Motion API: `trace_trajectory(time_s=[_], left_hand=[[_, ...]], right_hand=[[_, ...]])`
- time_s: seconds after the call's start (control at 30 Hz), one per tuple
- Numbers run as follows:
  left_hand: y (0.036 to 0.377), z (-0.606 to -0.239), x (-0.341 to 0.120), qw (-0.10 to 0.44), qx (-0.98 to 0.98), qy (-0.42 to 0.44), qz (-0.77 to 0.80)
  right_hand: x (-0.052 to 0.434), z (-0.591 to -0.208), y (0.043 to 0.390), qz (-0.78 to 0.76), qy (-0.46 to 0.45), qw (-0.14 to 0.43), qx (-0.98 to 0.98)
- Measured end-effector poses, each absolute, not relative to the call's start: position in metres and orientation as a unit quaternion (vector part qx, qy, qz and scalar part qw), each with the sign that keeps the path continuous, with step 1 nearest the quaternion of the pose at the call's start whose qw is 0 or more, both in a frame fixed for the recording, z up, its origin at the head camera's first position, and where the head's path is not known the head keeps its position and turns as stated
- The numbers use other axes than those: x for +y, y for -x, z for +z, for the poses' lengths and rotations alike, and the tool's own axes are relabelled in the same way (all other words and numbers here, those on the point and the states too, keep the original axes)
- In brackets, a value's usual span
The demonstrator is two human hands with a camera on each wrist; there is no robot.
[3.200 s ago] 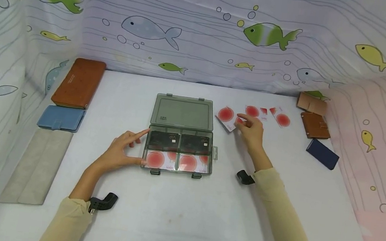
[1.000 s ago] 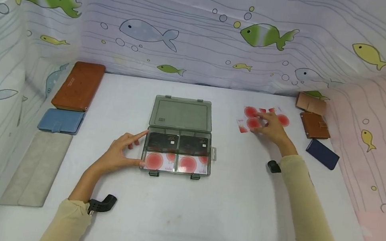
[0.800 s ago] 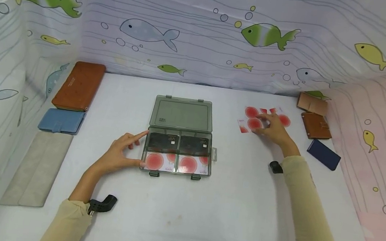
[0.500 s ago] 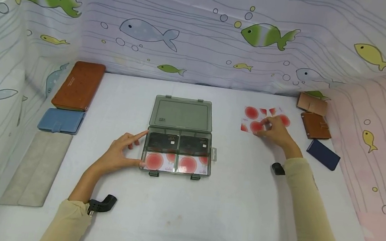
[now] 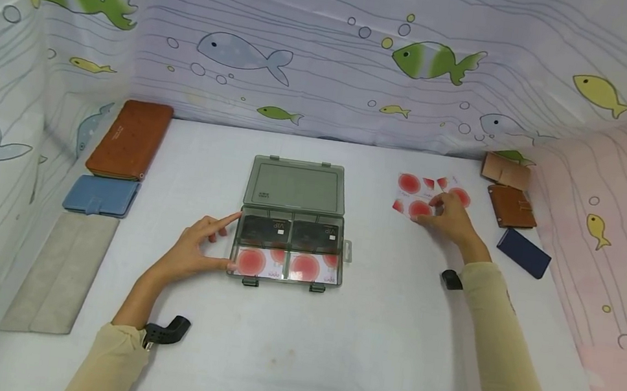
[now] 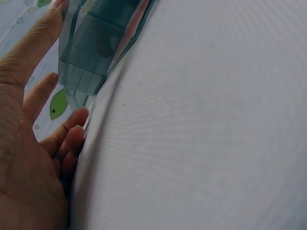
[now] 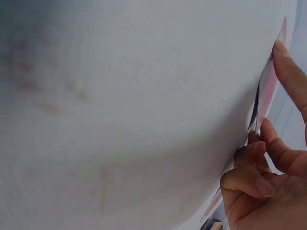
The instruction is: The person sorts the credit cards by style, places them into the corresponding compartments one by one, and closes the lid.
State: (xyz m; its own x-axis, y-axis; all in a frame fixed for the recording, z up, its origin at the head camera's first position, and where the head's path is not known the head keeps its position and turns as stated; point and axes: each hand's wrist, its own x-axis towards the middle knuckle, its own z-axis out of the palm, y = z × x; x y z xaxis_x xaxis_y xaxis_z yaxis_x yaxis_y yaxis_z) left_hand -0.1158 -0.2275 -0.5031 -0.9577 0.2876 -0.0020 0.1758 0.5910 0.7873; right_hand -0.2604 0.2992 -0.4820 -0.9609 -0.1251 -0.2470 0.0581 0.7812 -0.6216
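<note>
A translucent grey-green plastic box (image 5: 292, 209) lies open, its lid folded back. Black VIP cards (image 5: 314, 236) fill its back compartments, and red-and-white cards (image 5: 313, 267) fill the front ones. My left hand (image 5: 192, 251) rests at the box's left side, thumb and index finger spread straight against the edge; the left wrist view shows the thumb at the box wall (image 6: 81, 72). To the right of the box, my right hand (image 5: 454, 219) pinches a red-and-white card (image 5: 406, 208) low over the table. Behind it lie a second card (image 5: 407, 182) and a third card (image 5: 459, 194).
On the left are a brown wallet (image 5: 131, 139), a blue wallet (image 5: 101, 195) and a grey folded case (image 5: 60, 272). At the right edge sit a tan wallet (image 5: 506, 171), a brown snap wallet (image 5: 512, 205) and a navy wallet (image 5: 524, 252). A fish-print curtain (image 5: 330, 60) surrounds the white table.
My right hand has carried its card from beside the box lid rightward to the other two cards, then slid it slightly right and turned it straighter. My left hand has stayed at the box.
</note>
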Motion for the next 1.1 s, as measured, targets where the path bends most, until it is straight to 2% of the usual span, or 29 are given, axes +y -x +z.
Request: trace_trajectory(time_s=[0.13, 0.4, 0.67, 0.83, 1.1], left_hand=[[0.115, -0.504, -0.227, 0.065, 0.889, -0.132, 0.434], [0.115, -0.504, -0.230, 0.068, 0.888, -0.131, 0.435], [0.116, -0.502, -0.230, 0.063, 0.891, -0.136, 0.429], [0.117, -0.502, -0.230, 0.068, 0.892, -0.131, 0.428], [0.118, -0.503, -0.229, 0.065, 0.889, -0.134, 0.432]], right_hand=[[0.300, -0.482, 0.254, -0.344, -0.009, 0.137, 0.929], [0.299, -0.481, 0.234, -0.397, -0.031, 0.086, 0.913], [0.280, -0.468, 0.210, -0.509, -0.060, 0.065, 0.856], [0.250, -0.452, 0.197, -0.557, -0.022, 0.081, 0.826], [0.186, -0.436, 0.180, -0.551, 0.053, 0.129, 0.823]])
